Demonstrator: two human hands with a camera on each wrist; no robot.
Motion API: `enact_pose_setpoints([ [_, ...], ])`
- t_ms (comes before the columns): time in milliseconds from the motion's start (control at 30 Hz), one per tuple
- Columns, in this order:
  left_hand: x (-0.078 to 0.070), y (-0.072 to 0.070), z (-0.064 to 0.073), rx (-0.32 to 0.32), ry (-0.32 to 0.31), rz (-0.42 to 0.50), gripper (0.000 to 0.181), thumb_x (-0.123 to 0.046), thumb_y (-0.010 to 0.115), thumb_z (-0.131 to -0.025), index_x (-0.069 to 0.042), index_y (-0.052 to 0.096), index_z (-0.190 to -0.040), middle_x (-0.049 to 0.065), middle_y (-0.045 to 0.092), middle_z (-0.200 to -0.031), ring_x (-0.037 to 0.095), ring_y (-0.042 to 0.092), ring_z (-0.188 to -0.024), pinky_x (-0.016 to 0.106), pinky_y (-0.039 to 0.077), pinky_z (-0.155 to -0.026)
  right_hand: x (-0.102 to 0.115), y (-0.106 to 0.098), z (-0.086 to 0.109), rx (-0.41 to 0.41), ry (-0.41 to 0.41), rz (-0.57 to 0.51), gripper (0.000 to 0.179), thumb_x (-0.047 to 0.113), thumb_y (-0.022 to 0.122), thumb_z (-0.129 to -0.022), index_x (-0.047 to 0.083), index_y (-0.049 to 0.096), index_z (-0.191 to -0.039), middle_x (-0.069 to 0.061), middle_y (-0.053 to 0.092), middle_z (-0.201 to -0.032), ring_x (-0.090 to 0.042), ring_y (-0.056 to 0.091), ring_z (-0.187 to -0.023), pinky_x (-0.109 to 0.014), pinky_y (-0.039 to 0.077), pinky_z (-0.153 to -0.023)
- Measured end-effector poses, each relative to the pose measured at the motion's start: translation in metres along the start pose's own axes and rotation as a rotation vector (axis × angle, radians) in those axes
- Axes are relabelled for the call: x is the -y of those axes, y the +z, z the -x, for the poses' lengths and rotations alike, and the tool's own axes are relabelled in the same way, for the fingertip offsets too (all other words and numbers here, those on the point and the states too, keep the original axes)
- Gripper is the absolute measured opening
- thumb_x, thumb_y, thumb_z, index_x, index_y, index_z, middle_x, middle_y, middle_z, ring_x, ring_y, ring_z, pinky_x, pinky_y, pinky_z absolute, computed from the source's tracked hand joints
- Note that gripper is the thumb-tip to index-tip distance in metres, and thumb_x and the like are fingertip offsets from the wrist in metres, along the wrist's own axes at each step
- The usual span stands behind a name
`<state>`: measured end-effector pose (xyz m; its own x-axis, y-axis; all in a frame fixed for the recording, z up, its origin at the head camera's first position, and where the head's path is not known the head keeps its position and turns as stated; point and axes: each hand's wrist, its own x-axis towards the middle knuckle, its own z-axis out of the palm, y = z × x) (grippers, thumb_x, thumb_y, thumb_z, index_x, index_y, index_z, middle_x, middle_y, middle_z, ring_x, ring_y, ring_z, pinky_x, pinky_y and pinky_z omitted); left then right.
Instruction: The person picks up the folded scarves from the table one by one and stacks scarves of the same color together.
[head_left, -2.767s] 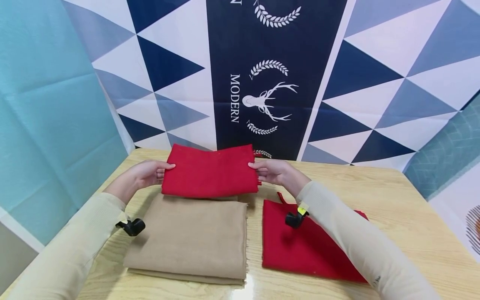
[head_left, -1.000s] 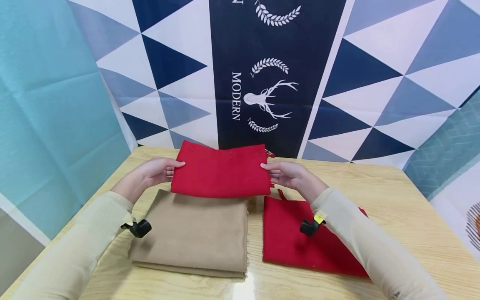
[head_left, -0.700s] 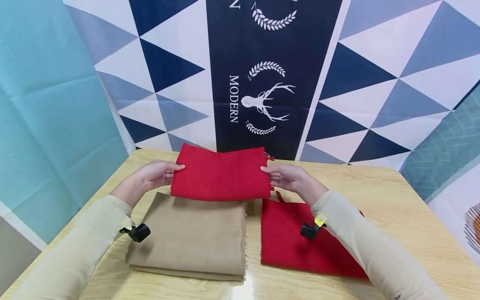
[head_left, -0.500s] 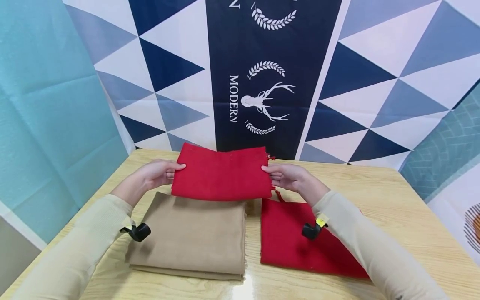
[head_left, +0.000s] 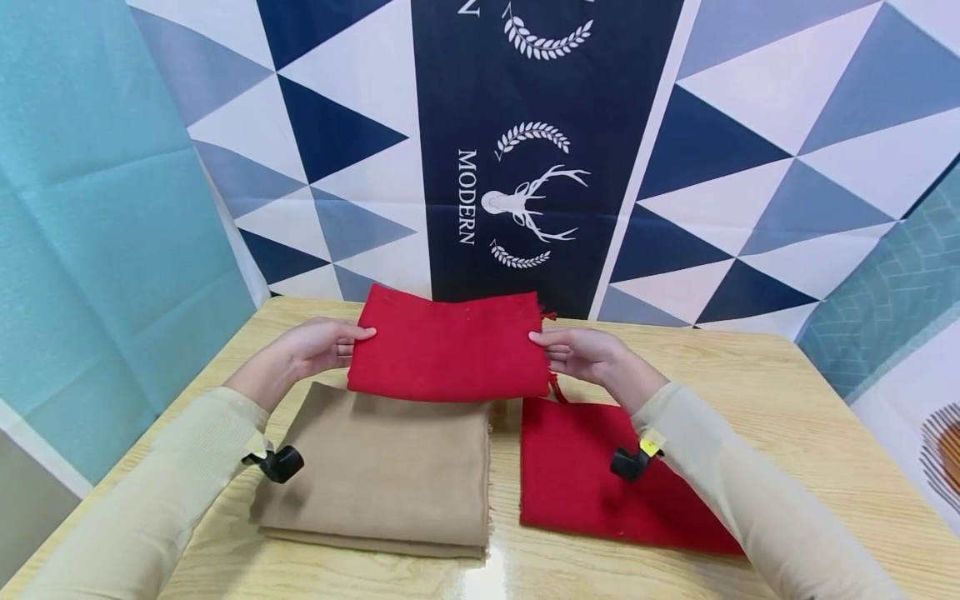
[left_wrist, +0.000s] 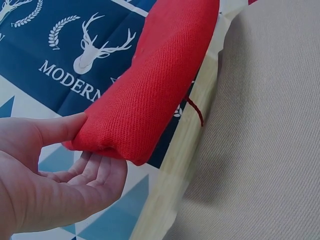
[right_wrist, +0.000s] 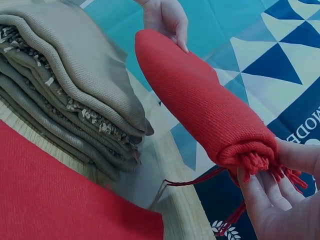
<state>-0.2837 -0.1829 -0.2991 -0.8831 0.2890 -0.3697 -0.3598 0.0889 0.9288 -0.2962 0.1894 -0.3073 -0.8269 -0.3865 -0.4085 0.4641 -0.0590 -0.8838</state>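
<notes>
A folded red scarf (head_left: pixel 450 348) with a tasselled end is held up in the air between both hands. My left hand (head_left: pixel 318 346) pinches its left end, thumb on top and fingers beneath, as the left wrist view shows. At the fringed right end, my right hand (head_left: pixel 581 350) grips it the same way; the tassels (right_wrist: pixel 255 165) hang between the fingers in the right wrist view. Below and nearer lies a folded beige scarf (head_left: pixel 390 475) in several layers, partly covered from view by the raised scarf. A second folded red scarf (head_left: pixel 570 483) lies to its right, partly hidden by my right forearm.
Everything rests on a light wooden table (head_left: pixel 750 392). A patterned cloth backdrop (head_left: pixel 360 133) rises at its far edge, and a teal cloth (head_left: pixel 97 208) hangs on the left. Small black cameras (head_left: pixel 282 463) are strapped at both wrists.
Both hands have shifted a little to the right with the red scarf still held between them. The beige scarf and the other red scarf stay in place on the table.
</notes>
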Motion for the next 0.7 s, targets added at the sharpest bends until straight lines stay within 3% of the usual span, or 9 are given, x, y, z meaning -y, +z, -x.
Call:
enact_pose_setpoints([
  [100, 0.000, 0.001, -0.001, 0.007, 0.003, -0.006, 0.037, -0.015, 0.048, -0.099, -0.001, 0.041, -0.132, -0.009, 0.065, -0.087, 0.007, 0.065, -0.082, 0.019, 0.054, -0.079, 0.000, -0.001, 0.002, 0.019, -0.006, -0.006, 0.009, 0.015, 0.055, -0.096, 0.013, 0.063, -0.101, 0.004, 0.069, -0.090, -0.009, 0.066, -0.086, -0.019, 0.056, -0.077],
  [200, 0.000, 0.003, -0.001, 0.013, 0.006, -0.013, 0.040, -0.015, 0.048, -0.099, 0.001, 0.039, -0.135, -0.009, 0.066, -0.087, 0.007, 0.065, -0.082, 0.019, 0.054, -0.079, 0.000, -0.002, 0.004, 0.018, -0.005, -0.015, 0.014, 0.014, 0.056, -0.096, 0.017, 0.068, -0.089, 0.004, 0.070, -0.089, -0.009, 0.066, -0.085, -0.019, 0.056, -0.078],
  [467, 0.000, 0.005, -0.004, 0.027, 0.010, -0.031, 0.043, -0.016, 0.048, -0.099, 0.001, 0.037, -0.137, -0.010, 0.065, -0.088, 0.007, 0.065, -0.082, 0.019, 0.053, -0.080, -0.001, -0.006, 0.007, 0.000, -0.016, 0.004, 0.009, 0.015, 0.057, -0.096, 0.012, 0.059, -0.104, 0.004, 0.070, -0.090, -0.009, 0.066, -0.086, -0.019, 0.056, -0.078],
  [700, 0.000, 0.010, -0.007, 0.035, 0.006, -0.045, 0.046, -0.017, 0.050, -0.099, 0.002, 0.036, -0.138, -0.009, 0.064, -0.090, 0.008, 0.065, -0.084, 0.019, 0.053, -0.081, -0.002, -0.012, 0.011, 0.016, -0.017, 0.004, 0.012, 0.015, 0.057, -0.095, 0.018, 0.068, -0.090, 0.005, 0.070, -0.090, -0.009, 0.066, -0.086, -0.019, 0.056, -0.078],
])
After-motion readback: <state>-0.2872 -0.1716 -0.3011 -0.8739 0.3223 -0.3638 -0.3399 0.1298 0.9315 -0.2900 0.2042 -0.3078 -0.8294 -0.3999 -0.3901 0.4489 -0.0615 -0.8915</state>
